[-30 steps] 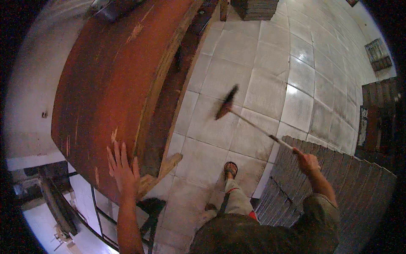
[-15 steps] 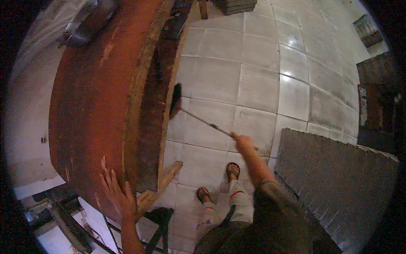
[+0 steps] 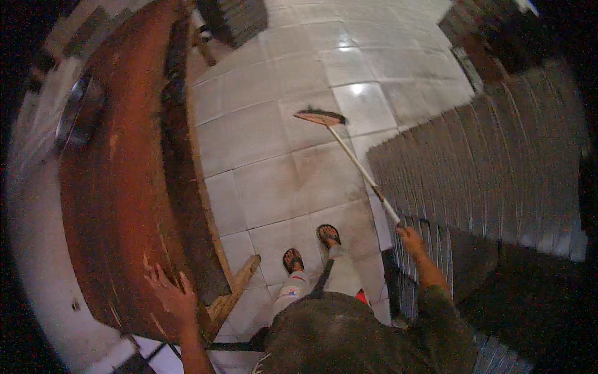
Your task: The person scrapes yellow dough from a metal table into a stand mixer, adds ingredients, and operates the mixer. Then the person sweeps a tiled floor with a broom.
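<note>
A long-handled broom (image 3: 354,158) is gripped in my right hand (image 3: 412,240), its fingers wrapped round the upper part of the pale shaft. The broom's head, reddish with dark bristles, is over the tiled floor (image 3: 261,184) ahead of my feet, well away from the table. My left hand (image 3: 171,294) lies on the near end of a long reddish-brown wooden table (image 3: 118,206), its fingers spread and holding nothing. A lower wooden shelf runs along the table's right side.
Stacked grey ribbed sheets (image 3: 486,162) stand close on my right, near the broom's shaft. A wooden foot beam (image 3: 240,283) juts from the table's near end toward my sandalled feet. Dark stacked crates (image 3: 240,22) stand at the far end.
The broom's head has swung from the table's lower edge out to the right across the floor. My right hand has moved right. The left hand stays on the table while the view has turned.
</note>
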Available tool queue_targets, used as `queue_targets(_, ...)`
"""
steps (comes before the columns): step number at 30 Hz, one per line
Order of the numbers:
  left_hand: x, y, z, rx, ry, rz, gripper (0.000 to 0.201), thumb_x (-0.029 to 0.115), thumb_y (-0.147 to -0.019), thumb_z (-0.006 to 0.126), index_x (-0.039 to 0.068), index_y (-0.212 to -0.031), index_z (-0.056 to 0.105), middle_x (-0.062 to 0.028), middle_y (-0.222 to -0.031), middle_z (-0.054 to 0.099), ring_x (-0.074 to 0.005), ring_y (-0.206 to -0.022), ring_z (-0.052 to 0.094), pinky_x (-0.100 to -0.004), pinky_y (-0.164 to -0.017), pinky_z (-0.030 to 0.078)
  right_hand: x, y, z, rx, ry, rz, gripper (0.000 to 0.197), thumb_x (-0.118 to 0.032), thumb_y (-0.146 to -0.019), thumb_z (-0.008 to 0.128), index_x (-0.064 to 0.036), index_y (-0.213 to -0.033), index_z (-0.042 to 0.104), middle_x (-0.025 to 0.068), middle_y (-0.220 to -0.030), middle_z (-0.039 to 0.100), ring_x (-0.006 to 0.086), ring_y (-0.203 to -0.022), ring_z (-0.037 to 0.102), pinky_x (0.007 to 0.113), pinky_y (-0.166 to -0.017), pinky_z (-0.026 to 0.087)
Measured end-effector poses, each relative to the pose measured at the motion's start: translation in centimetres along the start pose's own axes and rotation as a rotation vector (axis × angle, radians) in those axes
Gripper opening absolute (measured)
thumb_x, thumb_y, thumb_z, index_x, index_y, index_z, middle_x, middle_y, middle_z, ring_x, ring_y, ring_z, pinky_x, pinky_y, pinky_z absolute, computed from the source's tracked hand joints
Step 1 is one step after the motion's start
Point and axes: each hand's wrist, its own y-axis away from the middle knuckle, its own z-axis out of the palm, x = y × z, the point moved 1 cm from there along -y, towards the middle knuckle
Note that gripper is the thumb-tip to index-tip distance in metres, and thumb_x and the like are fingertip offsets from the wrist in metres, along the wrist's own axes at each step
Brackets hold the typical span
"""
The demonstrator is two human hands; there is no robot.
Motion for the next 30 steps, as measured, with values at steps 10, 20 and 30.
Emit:
queue_targets(10,-0.5,-11.3,6.5,-0.024,-0.028,0.226,0.055,0.038,-0.095,0.04,0.003,-0.138,0.033,-0.0209,-0.145,0.027,-0.0459,-0.133,0.021,-0.0542,-0.109,0.018,13.6,37.5,9.3,0.072,-0.19,0.541,0.054,-0.052,-0.08,0.06,0.001,-0.092,0.062,0.0252,-0.089,0.062,0.0394,-0.086,0.06,0.047,-0.074,0.045)
queue_targets(20,-4.4,-15.3,9.7,0.131,-0.135,0.477,0.05,0.031,-0.096,0.038,0.002,-0.137,0.035,-0.0225,-0.142,0.031,-0.0403,-0.128,0.035,-0.0482,-0.107,0.026,18.3,49.3,13.2,0.011,-0.013,0.85,0.044,-0.045,-0.087,0.05,-0.004,-0.095,0.063,0.021,-0.093,0.063,0.0385,-0.086,0.061,0.046,-0.074,0.047)
queue_targets(30,1.6,-12.1,4.2,0.046,-0.134,0.384,0.048,0.021,-0.095,0.037,-0.001,-0.137,0.032,-0.0244,-0.139,0.035,-0.0392,-0.127,0.036,-0.0454,-0.108,0.027,13.9,16.6,11.1,-0.088,-0.05,0.464,0.038,-0.038,-0.094,0.037,-0.0136,-0.114,0.058,0.018,-0.105,0.062,0.0402,-0.098,0.057,0.05,-0.083,0.045)
